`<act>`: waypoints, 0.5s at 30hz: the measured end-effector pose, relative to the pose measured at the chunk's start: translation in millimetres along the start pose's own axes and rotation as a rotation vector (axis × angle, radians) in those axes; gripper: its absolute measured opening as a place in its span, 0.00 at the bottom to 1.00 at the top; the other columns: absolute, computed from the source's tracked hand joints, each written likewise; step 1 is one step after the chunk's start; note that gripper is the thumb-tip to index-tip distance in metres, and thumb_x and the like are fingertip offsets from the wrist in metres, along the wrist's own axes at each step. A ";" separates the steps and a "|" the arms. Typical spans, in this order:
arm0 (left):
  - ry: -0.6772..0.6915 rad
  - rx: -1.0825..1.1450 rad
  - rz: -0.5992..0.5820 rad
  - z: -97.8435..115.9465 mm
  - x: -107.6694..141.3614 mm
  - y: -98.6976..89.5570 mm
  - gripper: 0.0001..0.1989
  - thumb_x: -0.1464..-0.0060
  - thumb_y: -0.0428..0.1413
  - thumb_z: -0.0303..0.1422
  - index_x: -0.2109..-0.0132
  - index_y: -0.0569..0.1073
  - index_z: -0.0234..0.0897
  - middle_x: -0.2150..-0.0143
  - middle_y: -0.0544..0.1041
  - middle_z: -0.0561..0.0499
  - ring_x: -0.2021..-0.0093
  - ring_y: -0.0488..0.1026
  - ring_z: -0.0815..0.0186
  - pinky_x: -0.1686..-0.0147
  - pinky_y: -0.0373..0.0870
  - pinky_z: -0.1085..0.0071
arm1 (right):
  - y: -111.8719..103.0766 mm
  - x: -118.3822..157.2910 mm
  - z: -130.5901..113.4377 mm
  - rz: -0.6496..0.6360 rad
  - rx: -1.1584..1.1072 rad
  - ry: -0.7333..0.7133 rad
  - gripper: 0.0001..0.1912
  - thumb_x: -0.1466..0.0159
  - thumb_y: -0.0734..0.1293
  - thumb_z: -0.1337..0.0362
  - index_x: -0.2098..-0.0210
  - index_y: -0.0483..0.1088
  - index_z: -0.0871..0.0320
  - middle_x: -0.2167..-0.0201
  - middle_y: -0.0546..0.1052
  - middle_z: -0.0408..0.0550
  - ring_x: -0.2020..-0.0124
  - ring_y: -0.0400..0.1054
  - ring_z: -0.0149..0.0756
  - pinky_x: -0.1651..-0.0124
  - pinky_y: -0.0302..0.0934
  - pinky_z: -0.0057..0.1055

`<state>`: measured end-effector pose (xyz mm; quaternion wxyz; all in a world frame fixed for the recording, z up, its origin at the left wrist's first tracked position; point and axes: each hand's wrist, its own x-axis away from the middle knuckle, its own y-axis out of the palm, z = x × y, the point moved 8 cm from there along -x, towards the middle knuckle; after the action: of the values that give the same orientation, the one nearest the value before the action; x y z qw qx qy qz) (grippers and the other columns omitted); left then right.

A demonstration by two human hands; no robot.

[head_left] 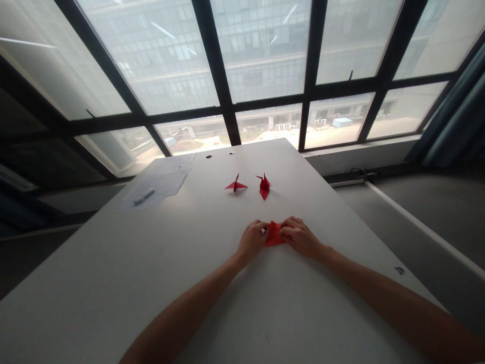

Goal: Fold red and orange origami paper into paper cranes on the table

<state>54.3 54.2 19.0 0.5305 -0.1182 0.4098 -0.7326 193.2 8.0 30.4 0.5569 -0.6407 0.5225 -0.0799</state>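
A partly folded sheet of red origami paper point(275, 235) lies on the white table point(170, 273) between my two hands. My left hand point(253, 238) grips its left edge, thumb and fingers curled together. At the opposite edge, my right hand point(298, 235) pinches the paper with bent fingers that cover part of it. One small corner of the sheet points up near my left fingertips. Beyond my hands stand two folded red paper cranes, a left crane point(235, 185) with spread wings and a right crane point(264, 187) turned another way.
White paper sheets point(166, 184) lie at the table's far left, with a whitish pen-like object point(144, 196) on them. Two round holes sit near the far edge. Large windows point(261, 50) rise behind the table, and a dark curtain point(450, 116) hangs at right.
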 end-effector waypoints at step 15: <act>-0.163 0.200 0.040 -29.9 -9.5 1.7 0.14 0.47 0.56 0.34 0.53 0.69 0.39 0.78 0.69 0.61 0.77 0.65 0.72 0.75 0.58 0.77 | 6.9 4.7 -20.2 -0.123 0.176 -0.092 0.10 0.33 0.62 0.70 0.70 0.70 0.57 0.66 0.75 0.49 0.61 0.65 0.39 0.56 0.56 0.33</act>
<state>41.2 76.6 1.2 0.5858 -0.1157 0.2927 -0.7468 177.4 -7.1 30.1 0.6285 -0.6232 0.4468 -0.1301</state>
